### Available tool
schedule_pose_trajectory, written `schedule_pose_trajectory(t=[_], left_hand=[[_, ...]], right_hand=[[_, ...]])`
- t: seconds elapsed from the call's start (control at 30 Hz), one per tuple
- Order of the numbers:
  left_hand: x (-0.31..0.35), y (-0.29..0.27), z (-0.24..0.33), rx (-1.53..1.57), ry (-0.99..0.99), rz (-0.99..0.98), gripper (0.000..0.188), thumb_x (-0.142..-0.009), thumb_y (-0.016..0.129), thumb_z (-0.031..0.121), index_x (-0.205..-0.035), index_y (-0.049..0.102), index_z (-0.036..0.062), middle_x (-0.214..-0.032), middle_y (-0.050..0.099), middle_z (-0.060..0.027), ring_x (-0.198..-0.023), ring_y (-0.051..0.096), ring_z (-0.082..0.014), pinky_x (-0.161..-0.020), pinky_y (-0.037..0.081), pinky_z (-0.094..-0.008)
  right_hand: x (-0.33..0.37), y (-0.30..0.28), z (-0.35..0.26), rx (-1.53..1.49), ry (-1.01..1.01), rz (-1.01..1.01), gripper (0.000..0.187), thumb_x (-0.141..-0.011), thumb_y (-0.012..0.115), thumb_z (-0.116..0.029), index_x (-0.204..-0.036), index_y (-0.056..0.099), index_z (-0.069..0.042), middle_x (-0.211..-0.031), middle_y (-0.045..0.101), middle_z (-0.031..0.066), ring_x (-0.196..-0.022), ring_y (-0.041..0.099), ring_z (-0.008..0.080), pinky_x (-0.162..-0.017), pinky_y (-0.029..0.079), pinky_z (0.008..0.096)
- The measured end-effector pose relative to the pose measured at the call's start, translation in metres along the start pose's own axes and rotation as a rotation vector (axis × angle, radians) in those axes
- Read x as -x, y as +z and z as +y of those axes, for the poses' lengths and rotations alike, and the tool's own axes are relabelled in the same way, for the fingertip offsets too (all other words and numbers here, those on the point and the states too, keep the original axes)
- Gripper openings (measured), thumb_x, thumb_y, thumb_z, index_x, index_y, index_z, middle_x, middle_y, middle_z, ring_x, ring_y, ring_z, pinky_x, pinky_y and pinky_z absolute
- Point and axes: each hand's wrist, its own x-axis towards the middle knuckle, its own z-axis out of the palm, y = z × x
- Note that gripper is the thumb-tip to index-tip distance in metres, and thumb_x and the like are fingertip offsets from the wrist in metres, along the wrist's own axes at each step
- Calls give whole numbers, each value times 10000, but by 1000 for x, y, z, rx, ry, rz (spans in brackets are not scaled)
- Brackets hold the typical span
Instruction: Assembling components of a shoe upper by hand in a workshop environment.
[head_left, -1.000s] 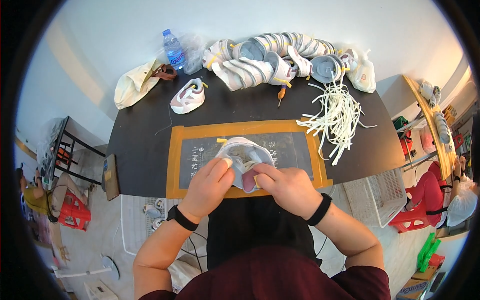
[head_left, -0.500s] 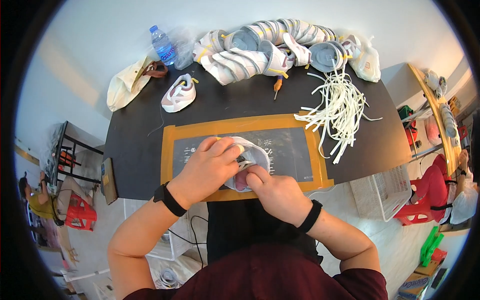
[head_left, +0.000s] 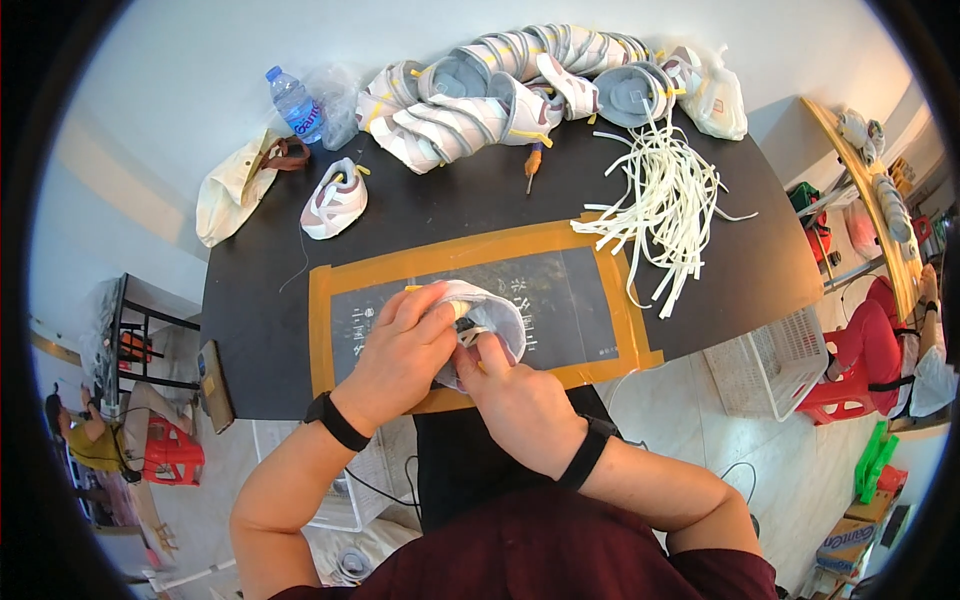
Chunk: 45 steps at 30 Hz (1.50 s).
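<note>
Close to the table's front edge, a pale shoe upper (head_left: 507,315) is held over the dark taped mat with its opening facing up. My left hand (head_left: 398,352) wraps round its left side, thumb and fingers closed on the rim. The fingers of my right hand (head_left: 527,408) are bent into the opening and pinch near a white lace-like strip (head_left: 474,337); the fingertips are partly hidden. Behind lies another white and mauve shoe upper (head_left: 334,203) with a yellow tab. White laces (head_left: 668,205) lie heaped at the right.
Several nested shoe uppers (head_left: 455,130) line the table's back, with an orange-handled tool (head_left: 534,165) before them. A water bottle (head_left: 297,105) and a cloth bag (head_left: 232,195) stand at the back left. White baskets (head_left: 765,365) are below; other people sit at both sides.
My right hand has moved left and its fingers have shifted within the shoe opening. The left hand keeps its hold. The whole view has turned slightly.
</note>
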Motion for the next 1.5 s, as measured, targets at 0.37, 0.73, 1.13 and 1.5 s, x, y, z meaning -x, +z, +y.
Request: schedule_pose_trajectory(t=[0.37, 0.73, 1.13, 1.5], left_hand=[[13, -7, -1, 42, 25, -17, 181, -763, 637, 48, -932, 655, -12, -1199, 555, -104, -1252, 449, -329, -1036, 402, -473], [10, -12, 13, -116, -91, 62, 145, -761, 626, 87, -889, 646, 20, -1138, 566, -78, -1203, 507, -290, -874, 520, -402], [5, -4, 27, -29, -294, 127, 139, -724, 714, 103, -764, 636, -4, -1157, 569, -121, -1187, 503, -358, -890, 488, -444], [8, 3, 28, 128, -469, 138, 142, -779, 696, 118, -726, 623, 8, -1044, 595, -124, -1052, 508, -369, -875, 463, -438]], right_hand=[[0, -3, -9, 56, 41, 3, 408, -850, 577, -111, -1253, 551, -52, -1048, 518, 106, -530, 621, 149, -467, 523, 279], [1, 0, -1, 19, -40, 38, 437, -835, 566, -106, -1264, 538, -30, -1081, 547, 119, -546, 630, 144, -479, 517, 267], [6, 6, 0, 135, -102, 76, 410, -832, 564, -115, -1228, 559, -10, -1140, 571, 124, -552, 631, 123, -481, 507, 250], [12, -1, -6, 177, -174, 85, 376, -830, 571, -116, -1173, 610, 34, -1199, 583, 190, -571, 657, 155, -500, 528, 275]])
